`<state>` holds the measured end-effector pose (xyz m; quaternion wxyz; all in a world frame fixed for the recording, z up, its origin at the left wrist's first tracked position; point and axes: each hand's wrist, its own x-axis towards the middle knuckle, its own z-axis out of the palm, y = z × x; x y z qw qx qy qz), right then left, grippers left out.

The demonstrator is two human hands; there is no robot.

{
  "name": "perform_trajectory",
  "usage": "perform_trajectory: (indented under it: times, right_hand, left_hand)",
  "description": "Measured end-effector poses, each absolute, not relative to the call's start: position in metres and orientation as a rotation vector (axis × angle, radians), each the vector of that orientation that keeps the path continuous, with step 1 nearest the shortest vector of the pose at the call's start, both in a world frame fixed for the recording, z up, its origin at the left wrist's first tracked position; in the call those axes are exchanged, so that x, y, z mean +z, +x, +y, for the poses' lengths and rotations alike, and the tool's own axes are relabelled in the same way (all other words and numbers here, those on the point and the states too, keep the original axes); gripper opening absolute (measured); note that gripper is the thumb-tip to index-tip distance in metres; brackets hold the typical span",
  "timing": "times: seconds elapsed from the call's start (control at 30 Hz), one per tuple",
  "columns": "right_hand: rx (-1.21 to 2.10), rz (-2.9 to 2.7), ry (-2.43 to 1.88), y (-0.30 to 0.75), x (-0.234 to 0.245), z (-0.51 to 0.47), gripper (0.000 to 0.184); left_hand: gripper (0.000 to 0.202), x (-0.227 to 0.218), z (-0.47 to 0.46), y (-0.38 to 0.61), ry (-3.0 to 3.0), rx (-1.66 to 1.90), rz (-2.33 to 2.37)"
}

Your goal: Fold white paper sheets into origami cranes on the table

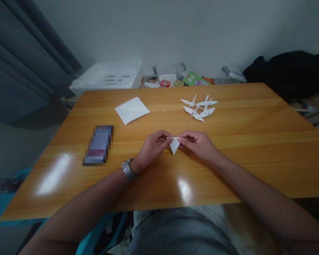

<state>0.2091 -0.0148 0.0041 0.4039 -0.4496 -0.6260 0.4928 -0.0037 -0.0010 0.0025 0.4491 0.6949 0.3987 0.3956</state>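
Note:
A small piece of folded white paper (174, 145) hangs point down between my two hands, just over the middle of the table. My left hand (156, 143) pinches its left upper corner between thumb and fingers; a metal watch (129, 169) circles that wrist. At the opposite corner, my right hand (198, 142) grips the paper the same way. Beyond my hands, to the right, several folded paper cranes (199, 108) lie close together. Loose white sheets (133, 110) with one torn, perforated edge rest farther back on the left.
A phone (99, 146), its screen blurred out, lies on the wooden table (241, 141) left of my hands. Behind the far edge stand a white plastic bin (106, 76) and assorted packages, among them a green box (195, 79). Dark cloth (287, 71) is heaped at the right.

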Motion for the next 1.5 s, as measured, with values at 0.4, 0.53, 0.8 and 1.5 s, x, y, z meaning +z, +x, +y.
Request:
perform_trajectory:
  times: [0.4, 0.53, 0.8, 1.5]
  right_hand:
    - [1.088, -1.692, -1.172, 0.206, 0.004, -0.017, 0.021]
    - [1.018, -1.742, -1.176, 0.206, 0.005, -0.018, 0.017]
    - [0.921, -1.835, -1.162, 0.207, 0.011, -0.019, 0.018]
    - [1.004, -1.788, -1.211, 0.215, 0.009, -0.016, 0.026]
  left_hand:
    - [0.019, 0.003, -0.006, -0.001, 1.760, 0.947, 1.033]
    - [0.021, 0.003, -0.008, -0.001, 1.775, 0.944, 1.029]
    - [0.020, 0.005, -0.006, -0.004, 1.927, 0.936, 1.029]
    - [0.027, 0.010, -0.001, -0.005, 1.586, 0.918, 1.014]
